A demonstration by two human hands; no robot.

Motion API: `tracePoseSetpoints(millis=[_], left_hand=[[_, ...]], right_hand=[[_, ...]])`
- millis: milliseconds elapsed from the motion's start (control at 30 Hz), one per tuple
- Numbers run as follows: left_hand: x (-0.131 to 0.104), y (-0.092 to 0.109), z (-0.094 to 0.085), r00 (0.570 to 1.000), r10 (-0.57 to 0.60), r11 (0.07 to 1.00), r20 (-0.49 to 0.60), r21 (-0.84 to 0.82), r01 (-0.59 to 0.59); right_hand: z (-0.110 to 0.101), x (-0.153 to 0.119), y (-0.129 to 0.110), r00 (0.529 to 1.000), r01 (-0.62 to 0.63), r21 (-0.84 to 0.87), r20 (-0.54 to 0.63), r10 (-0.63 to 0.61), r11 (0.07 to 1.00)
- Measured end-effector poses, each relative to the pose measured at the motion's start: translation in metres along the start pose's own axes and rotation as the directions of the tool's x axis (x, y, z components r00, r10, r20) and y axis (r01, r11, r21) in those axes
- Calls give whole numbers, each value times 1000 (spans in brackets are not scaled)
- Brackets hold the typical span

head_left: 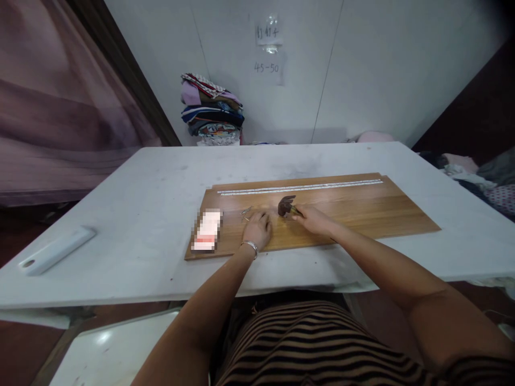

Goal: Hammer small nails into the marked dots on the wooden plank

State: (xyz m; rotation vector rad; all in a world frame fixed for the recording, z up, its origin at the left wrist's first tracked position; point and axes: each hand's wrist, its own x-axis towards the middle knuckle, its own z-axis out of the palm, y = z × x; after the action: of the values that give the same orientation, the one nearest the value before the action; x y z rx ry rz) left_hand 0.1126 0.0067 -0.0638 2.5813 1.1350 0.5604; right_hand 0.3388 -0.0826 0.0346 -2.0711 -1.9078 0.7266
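Open board (354,203) stretches from hammer (285,208) to right edge (411,203).

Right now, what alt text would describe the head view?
The right hand holds a claw hammer over a wooden board on a white table; the left hand is beside thin metal pieces on the board. Two pale strips run along the board's far side.

A dark-headed claw hammer (285,206) is over a flat, brown wood-grain board (370,206); slim silvery nails (245,213) lie leftward on it.
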Motion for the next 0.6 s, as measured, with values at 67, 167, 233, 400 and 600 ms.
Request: tracePoseSetpoints(millis=[67,167,233,400,600], left_hand=[[0,0,1,1000,-1,1000,-5,-1,1],[0,0,1,1000,-12,1000,-7,-9,12],[0,-1,2,1000,-18,1000,-5,-12,18],[0,-2,3,1000,0,1000,-5,-19,0],[0,-2,1,1000,11,1000,-4,0,-11]], right_hand=[[3,0,1,1000,-2,5,2,2,1000],[6,1,3,1000,-6,22,7,5,1000],[6,1,4,1000,-6,28,12,6,1000],[2,0,2,1000,-3,32,-6,3,999],[-1,0,1,1000,1,27,-16,0,1000]])
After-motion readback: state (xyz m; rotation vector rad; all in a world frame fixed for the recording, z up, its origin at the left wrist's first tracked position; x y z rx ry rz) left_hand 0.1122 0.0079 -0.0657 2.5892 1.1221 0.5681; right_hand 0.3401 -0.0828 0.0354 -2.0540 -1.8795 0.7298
